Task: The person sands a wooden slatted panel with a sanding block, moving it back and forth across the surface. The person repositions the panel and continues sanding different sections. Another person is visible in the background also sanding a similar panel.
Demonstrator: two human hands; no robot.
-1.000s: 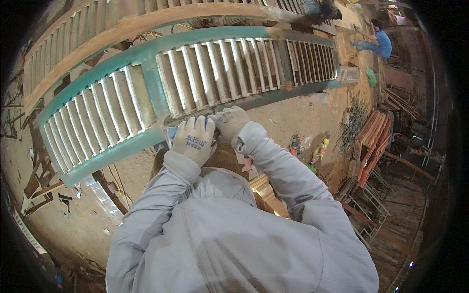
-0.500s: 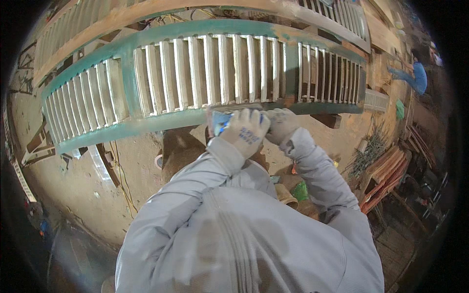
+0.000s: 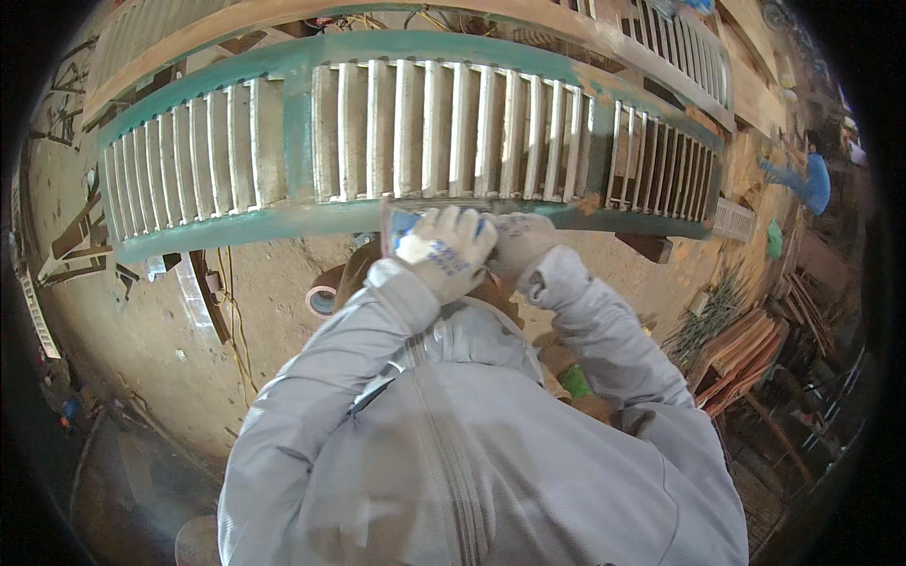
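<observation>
A long louvred shutter panel (image 3: pixel 300 141) with a worn green frame and pale slats lies across in front of me. Both my hands, in whitish work gloves with blue print, are at its near rail. My left hand (image 3: pixel 445 247) is closed over a flat blue-and-grey tool (image 3: pixel 400 224), mostly covered by the glove, at the rail's edge. Right beside it, my right hand (image 3: pixel 517 243) is curled with its fingers bent at the same rail. Whether it grips the same tool or something else is hidden.
More unpainted shutter frames (image 3: pixel 472 11) lie beyond the panel. A pinkish-brown roll (image 3: pixel 323 294) is on the floor near my left arm, with a yellow cable (image 3: pixel 233 321) farther left. Stacked wooden boards (image 3: pixel 741 358) stand at right. A person in blue (image 3: pixel 810 184) is at far right.
Both hands and the tool have slid left along the near rail. My view has shifted too, so the panel sits farther right and the roll shows more fully.
</observation>
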